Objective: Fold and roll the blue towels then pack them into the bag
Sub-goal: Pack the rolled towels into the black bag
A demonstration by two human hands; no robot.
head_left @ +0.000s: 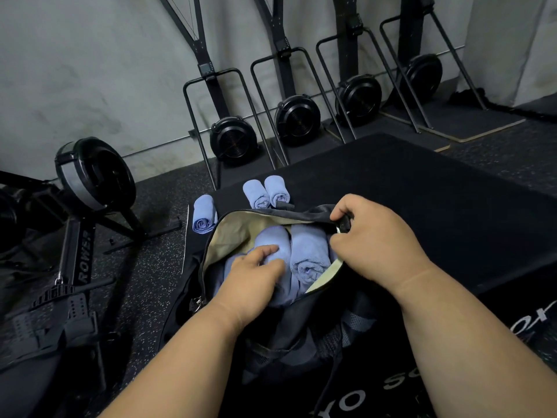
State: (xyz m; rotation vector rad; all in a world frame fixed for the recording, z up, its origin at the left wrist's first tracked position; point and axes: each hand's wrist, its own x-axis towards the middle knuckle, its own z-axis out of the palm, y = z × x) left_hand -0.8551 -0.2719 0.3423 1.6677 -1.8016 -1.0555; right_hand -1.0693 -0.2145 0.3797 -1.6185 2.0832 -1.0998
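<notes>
A black bag (301,336) with a tan lining lies open on a black mat in front of me. Rolled blue towels sit inside it; one roll (309,254) shows its spiral end at the right. My left hand (253,279) is inside the bag, fingers curled over another blue roll (278,239). My right hand (373,239) grips the bag's far right rim and holds the opening apart. Beyond the bag, two blue rolls (266,191) lie side by side on the mat, and a third roll (205,214) lies at the mat's left edge.
The black mat (422,191) covers the floor ahead and to the right. A rowing machine (84,206) stands on the speckled floor at the left. Several upright rowers (297,116) lean against the grey wall behind.
</notes>
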